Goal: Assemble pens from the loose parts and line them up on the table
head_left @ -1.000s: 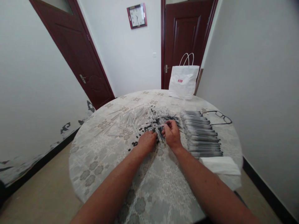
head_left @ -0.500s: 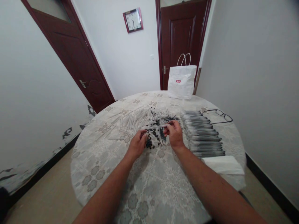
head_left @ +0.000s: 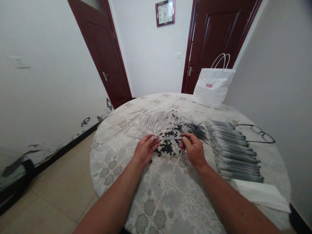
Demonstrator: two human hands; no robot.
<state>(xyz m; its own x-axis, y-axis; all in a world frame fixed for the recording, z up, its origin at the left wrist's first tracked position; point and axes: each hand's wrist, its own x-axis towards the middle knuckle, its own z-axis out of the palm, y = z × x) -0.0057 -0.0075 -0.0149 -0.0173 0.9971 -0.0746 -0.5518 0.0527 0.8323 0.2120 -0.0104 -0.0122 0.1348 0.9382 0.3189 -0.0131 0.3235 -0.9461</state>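
My left hand [head_left: 146, 149] pinches the left end of a clear pen barrel [head_left: 169, 138], which lies level between both hands above the table. At its other end, the fingers of my right hand [head_left: 192, 148] are closed round the barrel. Small black pen parts [head_left: 167, 148] are scattered on the tablecloth just below it. Behind my hands lies a heap of clear barrels [head_left: 153, 120], with white pen caps [head_left: 179, 118] beside it. Thin dark refills [head_left: 197, 130] spread out past my right hand. My fingertips partly hide both barrel ends.
A long stack of pens [head_left: 237, 151] lies on the right, with eyeglasses [head_left: 260, 132] behind and a folded white cloth or paper [head_left: 263, 194] in front. Toward the back of the round table [head_left: 156, 198] stands a white handled bag [head_left: 213, 87].
The view has swung left, so table and bag appear further right. Both hands still hold the barrel; it is now more level, and my left fingers have shifted onto its left end.
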